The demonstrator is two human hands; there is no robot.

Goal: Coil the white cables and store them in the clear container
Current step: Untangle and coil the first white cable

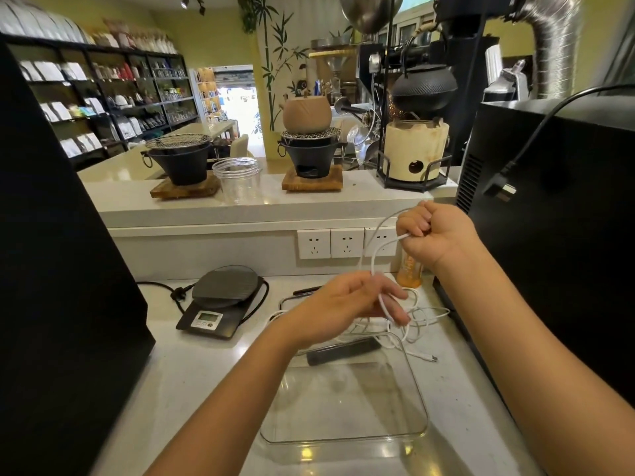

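Note:
A thin white cable runs in loops between both hands. My right hand is raised near the wall sockets, fist closed on the cable's upper loop. My left hand is lower, over the far edge of the clear container, with the cable running across its fingers. More white cable lies tangled on the counter behind the container, its plug end resting just right of the rim. The clear container is a square glass dish with nothing white inside.
A black digital scale with a black cord sits at the left. A dark flat object lies at the container's far edge. An orange bottle stands by the sockets. Black machines flank both sides. A clear cup stands on the upper ledge.

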